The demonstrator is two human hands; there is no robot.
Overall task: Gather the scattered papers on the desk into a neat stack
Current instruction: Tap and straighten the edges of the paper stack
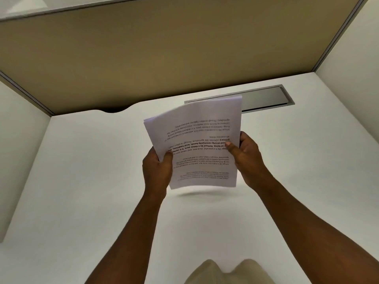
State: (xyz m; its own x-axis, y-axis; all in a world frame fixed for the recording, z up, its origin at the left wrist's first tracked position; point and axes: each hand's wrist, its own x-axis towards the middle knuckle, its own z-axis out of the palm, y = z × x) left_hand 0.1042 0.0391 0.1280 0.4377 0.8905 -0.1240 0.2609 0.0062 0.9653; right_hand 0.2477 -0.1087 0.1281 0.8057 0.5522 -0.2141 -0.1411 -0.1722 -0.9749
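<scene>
Papers (pixel 202 140) held up at frame centre, clear of the desk (pixel 92 181), a soft shadow on the white top just below their lower edge. Several sheets together, edges nearly flush; a slight fan shows at the upper left corner, where the top edge bows. Printed side faces me, text upside down, some lines bold.

My left hand (pixel 156 171) grips the lower left edge: thumb laid over the front of the sheets, fingers curled behind, out of sight. My right hand (pixel 245 152) grips the right edge about halfway up: thumb pressed on the print, fingers wrapped round the back. Both forearms come up from the bottom of the frame, bare.

Behind the papers, toward upper right, a grey cable hatch (pixel 266 97) set into the desk; the sheets cover its left part. A tan partition (pixel 164 48) fills the top of the frame, with a dark cut-out (pixel 114 109) in the desk's far edge at centre left. Pale side panels stand at left and right. Beige cloth (pixel 225 271) shows at bottom centre; cannot tell what it is.
</scene>
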